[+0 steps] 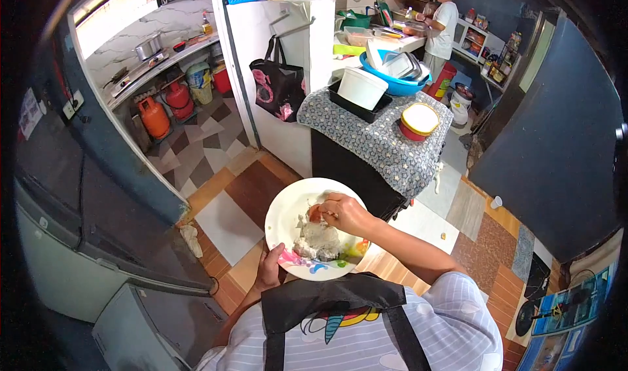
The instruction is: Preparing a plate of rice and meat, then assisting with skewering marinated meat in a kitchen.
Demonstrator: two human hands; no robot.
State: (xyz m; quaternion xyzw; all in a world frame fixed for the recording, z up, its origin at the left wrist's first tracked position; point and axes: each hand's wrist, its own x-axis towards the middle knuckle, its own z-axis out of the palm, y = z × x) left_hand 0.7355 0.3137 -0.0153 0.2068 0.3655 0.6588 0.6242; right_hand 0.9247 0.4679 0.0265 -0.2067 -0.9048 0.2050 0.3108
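My left hand [270, 267] grips the lower left rim of a white plate [280, 214] decorated with colourful prints, thumb on top and fingers hidden beneath. A mound of what looks like cooked rice [318, 241] lies in the plate's middle. My right hand [349, 215] reaches over the plate from the right. Its fingertips pinch a small reddish-brown piece of food [314, 214] at the upper edge of the rice. The plate is held in front of my chest, just above the black apron [333, 295].
Ahead stands a cloth-covered table [363, 120] bearing a blue basin of containers [400, 84], a white tub [362, 87] and a yellow-lidded tub [419, 118]. Another person [441, 32] stands at the far counter. Gas cylinders [154, 118] sit at left; a paper cup [496, 202] lies on the floor.
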